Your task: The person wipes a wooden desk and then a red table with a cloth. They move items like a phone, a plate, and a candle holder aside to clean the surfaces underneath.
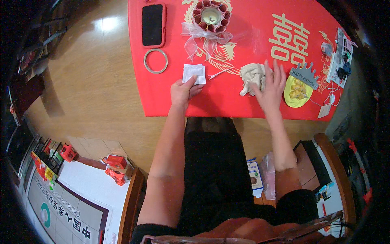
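My left hand (183,92) pinches a small square white packet (194,70) between thumb and fingers, just above the front part of a red-covered table (164,100). My right hand (271,90), slightly blurred, has its fingers spread over the right side of a crumpled beige cloth (251,74); whether it touches the cloth I cannot tell. Between the hands lies a small, thin white and pink item (217,74), perhaps a hair clip. Right of my right hand, a yellow dish (298,102) holds golden pieces, and a grey crown-shaped sign (304,77) with writing overlaps its far edge.
A red-cased phone (153,26) and a metal ring (155,61) lie at the left. Farther back stands a candle (210,16) in a ring of dark red tubes with a ribbon bow (207,35). A tray of small items (341,64) and a white cable (335,91) occupy the right edge.
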Demonstrator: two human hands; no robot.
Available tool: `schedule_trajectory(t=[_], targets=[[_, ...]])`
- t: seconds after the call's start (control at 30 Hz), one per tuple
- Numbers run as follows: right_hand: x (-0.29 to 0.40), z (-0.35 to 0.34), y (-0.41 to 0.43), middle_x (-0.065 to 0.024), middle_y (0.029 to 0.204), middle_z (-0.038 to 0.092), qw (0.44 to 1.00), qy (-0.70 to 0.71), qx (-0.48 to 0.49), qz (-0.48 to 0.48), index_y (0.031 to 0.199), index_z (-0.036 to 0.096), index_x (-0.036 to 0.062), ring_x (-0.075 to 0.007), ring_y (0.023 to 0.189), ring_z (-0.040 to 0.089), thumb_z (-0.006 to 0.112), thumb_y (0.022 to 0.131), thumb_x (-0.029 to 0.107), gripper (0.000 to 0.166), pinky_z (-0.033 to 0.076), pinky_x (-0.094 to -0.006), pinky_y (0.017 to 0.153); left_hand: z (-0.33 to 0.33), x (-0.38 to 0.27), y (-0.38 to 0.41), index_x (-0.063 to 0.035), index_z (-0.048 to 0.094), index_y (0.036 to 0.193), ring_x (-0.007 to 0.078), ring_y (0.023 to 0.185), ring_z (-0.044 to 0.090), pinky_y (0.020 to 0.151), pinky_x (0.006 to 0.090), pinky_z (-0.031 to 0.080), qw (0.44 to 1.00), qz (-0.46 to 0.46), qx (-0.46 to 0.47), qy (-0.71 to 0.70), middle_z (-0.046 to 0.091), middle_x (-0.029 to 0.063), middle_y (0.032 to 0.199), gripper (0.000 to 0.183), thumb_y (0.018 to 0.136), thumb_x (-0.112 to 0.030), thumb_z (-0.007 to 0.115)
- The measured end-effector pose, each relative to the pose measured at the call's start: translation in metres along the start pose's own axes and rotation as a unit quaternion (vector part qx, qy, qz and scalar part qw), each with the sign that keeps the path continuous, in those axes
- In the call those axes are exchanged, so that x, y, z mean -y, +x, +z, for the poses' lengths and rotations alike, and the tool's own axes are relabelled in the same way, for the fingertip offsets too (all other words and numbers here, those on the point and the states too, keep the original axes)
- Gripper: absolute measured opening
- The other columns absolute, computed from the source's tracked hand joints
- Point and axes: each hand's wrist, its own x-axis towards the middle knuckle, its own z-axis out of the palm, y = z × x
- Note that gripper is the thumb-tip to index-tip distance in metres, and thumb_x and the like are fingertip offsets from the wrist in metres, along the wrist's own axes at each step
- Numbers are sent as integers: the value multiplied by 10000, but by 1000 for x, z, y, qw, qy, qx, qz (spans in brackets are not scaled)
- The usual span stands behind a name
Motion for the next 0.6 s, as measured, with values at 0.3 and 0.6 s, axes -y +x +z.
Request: schedule_trajectory(t=[0.3, 0.6], targets=[[-54, 21, 46, -68, 1435, 517, 997, -14, -38, -68, 1343, 637, 248, -345, 1245, 502, 662, 819, 13, 575, 432, -468, 1025, 3, -2, -3, 42, 633, 1118, 224, 788, 745, 613, 276, 606, 1000, -4, 3, 6, 725, 139, 970, 267, 960, -167, 681], [-46, 31, 197, -120, 1418, 553, 990, 7, -137, -13, 1289, 667, 194, -373, 1247, 496, 693, 878, 206, 412, 418, -489, 1050, 9, -6, -6, 18, 645, 1094, 242, 825, 751, 652, 294, 626, 1000, -14, -16, 14, 730, 130, 995, 240, 947, -162, 701]])
